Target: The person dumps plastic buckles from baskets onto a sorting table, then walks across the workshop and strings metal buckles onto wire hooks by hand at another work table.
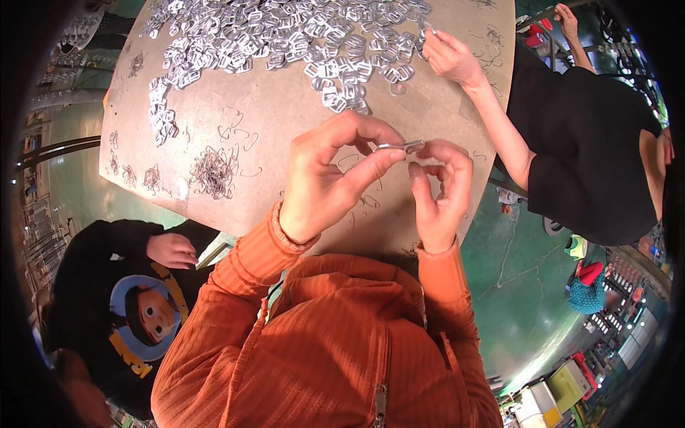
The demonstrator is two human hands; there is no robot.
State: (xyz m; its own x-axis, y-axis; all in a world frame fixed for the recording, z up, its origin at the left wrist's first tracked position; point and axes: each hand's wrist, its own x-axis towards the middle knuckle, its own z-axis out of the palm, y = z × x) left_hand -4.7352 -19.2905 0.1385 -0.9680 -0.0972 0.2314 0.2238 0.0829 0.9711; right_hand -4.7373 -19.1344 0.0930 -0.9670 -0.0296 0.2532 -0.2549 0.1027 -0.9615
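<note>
A small silver metal buckle [412, 145], seen nearly edge-on, is pinched between the thumb and index finger of my left hand [325, 175]. My right hand [444, 187] is close beside it with curled fingers, its index fingertip at the buckle's right end. The right thumb sits a little lower; whether a thin wire is between those fingers is too small to tell. Both hands are raised over the near part of the brown tabletop [271, 107]. Beyond them lies a large heap of similar silver buckles [285, 36].
A tangle of thin bent wire hooks [212, 172] lies on the table's left, with smaller clusters around. At the right, a co-worker's hand [453, 58] reaches to the buckle heap. Another person's hand [171, 251] is off the table's near left edge.
</note>
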